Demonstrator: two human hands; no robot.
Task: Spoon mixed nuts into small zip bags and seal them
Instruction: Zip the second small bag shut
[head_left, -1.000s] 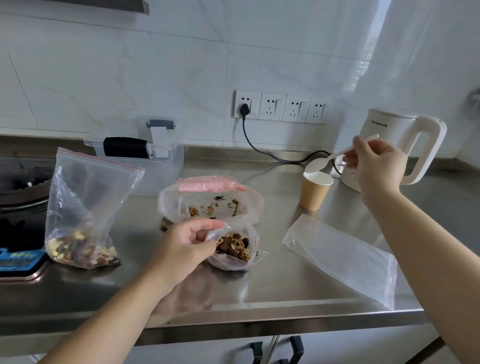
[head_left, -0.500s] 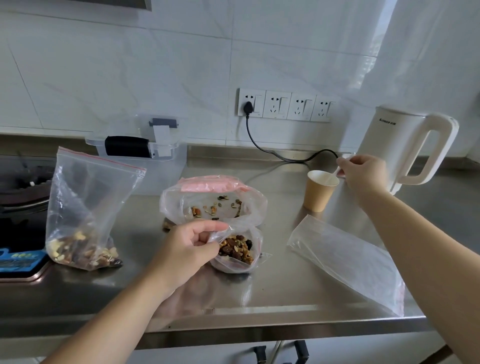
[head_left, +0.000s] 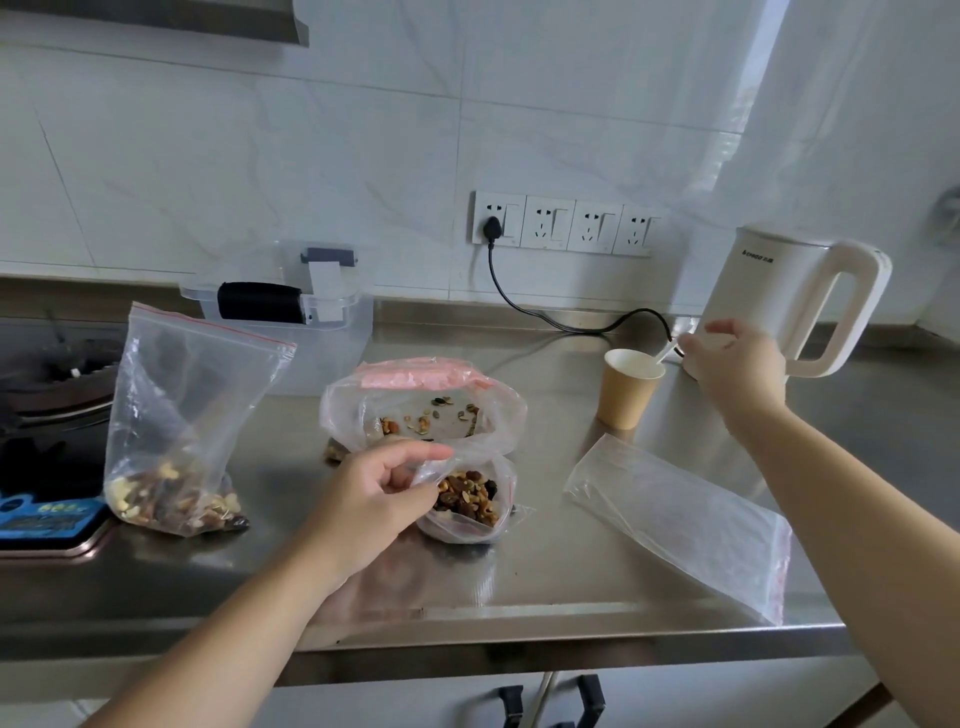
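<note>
Left hand (head_left: 376, 501) pinches the rim of our small clear nut-filled zip bag (head_left: 467, 501) on the steel bench (head_left: 545, 587), keeping it open and upright; right hand (head_left: 735, 364), fingers loose, parks the white plastic spoon (head_left: 667, 352) in the paper cup (head_left: 628, 387), probably before sealing.

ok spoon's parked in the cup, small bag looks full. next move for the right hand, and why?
Probably bring the right hand over to the small bag and press its zip shut. The spoon stands in the paper cup, the fingers are letting go of it, and the bag's mouth is open, pinched only by the left hand, with nuts heaped inside.
</note>
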